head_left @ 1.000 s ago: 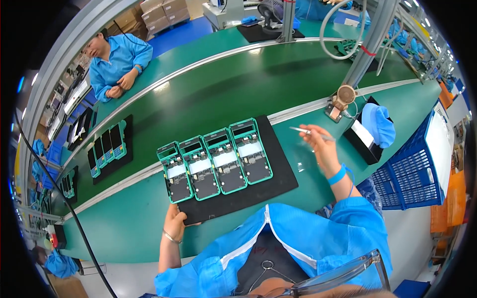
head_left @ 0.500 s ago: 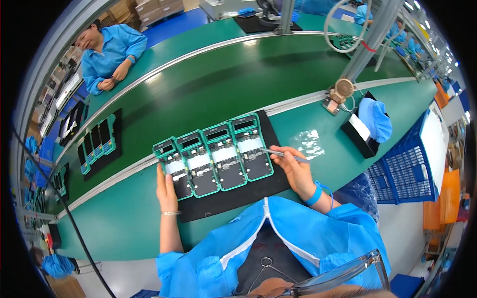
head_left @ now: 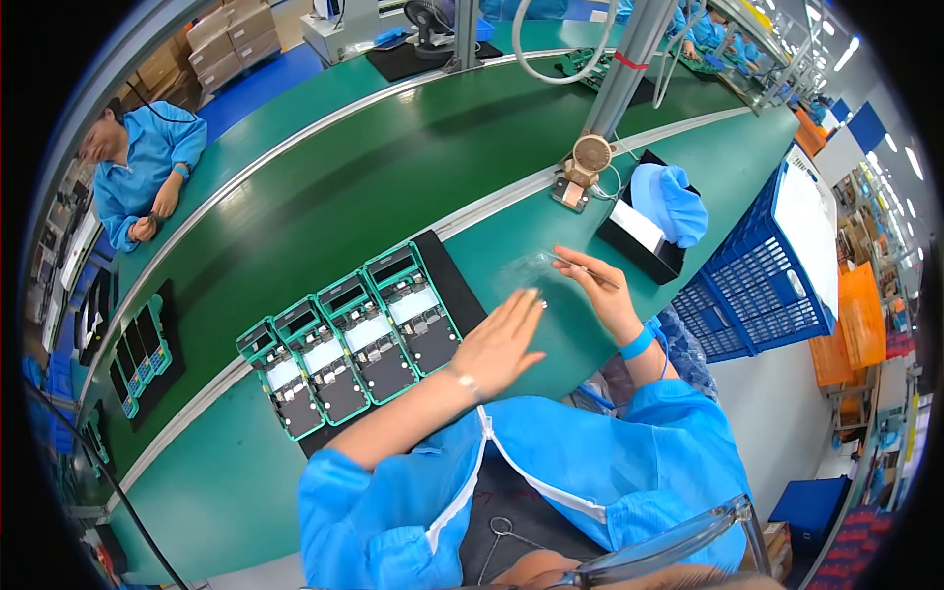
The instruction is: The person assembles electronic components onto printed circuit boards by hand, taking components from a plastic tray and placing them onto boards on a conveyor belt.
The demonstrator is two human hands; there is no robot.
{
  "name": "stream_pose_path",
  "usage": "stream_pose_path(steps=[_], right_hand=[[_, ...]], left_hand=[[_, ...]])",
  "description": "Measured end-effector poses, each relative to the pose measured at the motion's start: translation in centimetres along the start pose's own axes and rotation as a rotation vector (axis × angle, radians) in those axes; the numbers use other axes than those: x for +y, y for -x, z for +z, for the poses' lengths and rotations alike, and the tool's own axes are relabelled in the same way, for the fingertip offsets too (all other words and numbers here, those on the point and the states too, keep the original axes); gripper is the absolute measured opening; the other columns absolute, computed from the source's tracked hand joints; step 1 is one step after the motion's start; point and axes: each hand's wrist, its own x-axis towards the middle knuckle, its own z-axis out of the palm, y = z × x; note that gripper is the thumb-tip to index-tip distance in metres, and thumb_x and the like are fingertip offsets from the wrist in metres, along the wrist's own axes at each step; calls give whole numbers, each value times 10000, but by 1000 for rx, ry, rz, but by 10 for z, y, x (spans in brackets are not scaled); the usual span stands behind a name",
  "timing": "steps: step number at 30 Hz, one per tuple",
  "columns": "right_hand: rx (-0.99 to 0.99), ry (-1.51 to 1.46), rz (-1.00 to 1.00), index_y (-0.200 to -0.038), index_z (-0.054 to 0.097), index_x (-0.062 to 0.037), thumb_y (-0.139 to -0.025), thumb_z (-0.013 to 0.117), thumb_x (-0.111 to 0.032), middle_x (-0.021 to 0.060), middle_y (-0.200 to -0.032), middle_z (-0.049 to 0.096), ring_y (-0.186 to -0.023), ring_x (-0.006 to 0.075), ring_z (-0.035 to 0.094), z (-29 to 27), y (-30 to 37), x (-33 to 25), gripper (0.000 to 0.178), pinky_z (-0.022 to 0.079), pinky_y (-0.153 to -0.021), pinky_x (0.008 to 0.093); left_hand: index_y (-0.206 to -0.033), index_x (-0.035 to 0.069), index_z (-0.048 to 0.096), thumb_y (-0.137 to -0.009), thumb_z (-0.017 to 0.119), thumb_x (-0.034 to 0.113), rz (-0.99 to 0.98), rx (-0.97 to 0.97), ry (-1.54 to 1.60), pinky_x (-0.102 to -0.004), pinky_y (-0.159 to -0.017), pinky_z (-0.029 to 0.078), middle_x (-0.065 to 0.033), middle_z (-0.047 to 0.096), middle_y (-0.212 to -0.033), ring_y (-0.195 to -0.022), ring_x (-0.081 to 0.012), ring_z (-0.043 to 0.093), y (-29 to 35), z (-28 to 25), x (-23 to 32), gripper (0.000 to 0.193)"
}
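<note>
My right hand (head_left: 602,298) is closed on a pair of slim metal tweezers (head_left: 592,271), whose tip points left over the table. Below that tip lies a clear plastic sheet (head_left: 529,267), partly blurred. My left hand (head_left: 503,339) reaches across to the right, palm down, fingers stretched out, its fingertips at the near edge of the sheet. Under my left forearm is a black mat (head_left: 454,285) bearing a row of several green-framed handheld devices (head_left: 369,334) with exposed boards, white panels and dark lower plates. My left hand and wrist hide the mat's right front part.
A small fan (head_left: 591,154) is mounted by a metal post (head_left: 629,74). Near it, a black box (head_left: 644,246) holds a blue cloth cap (head_left: 671,205). A blue crate (head_left: 742,285) stands at right. Across the green conveyor (head_left: 324,177) sits a co-worker (head_left: 147,167); more devices (head_left: 143,354) lie left.
My left hand has left the leftmost device and crossed right to the plastic sheet. My right hand with the tweezers has moved away from the devices, over the sheet. The view has shifted right.
</note>
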Motion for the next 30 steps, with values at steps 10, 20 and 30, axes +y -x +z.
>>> stream_pose_path(steps=[10, 20, 30], right_hand=[[-176, 526, -258, -1188, 672, -21, -878, 648, 40, 161, -1179, 691, -1065, 323, 675, -15, 38, -8, 317, 537, -887, 379], [-325, 595, -403, -1167, 663, -9, -842, 663, 66, 186, -1249, 653, -1089, 356, 657, -19, 54, -8, 333, 534, -904, 431], [-349, 723, -493, -1128, 662, 7, -819, 675, 53, 199, -1224, 655, -1071, 363, 661, -17, 53, -6, 312, 561, -860, 414]], left_hand=[[-1376, -35, 504, -867, 635, 516, 83, -181, -132, -460, -1163, 296, -212, 406, -1504, -1438, -375, 314, 2, 27, 6, 762], [-1354, 9, 557, -785, 705, 533, 93, -66, -256, -509, -1112, 349, -180, 441, -1491, -1394, -390, 378, 13, 40, 15, 787], [-1370, 25, 549, -790, 690, 563, 92, -78, -289, -518, -1093, 357, -171, 445, -1492, -1401, -389, 367, 14, 40, 13, 804]])
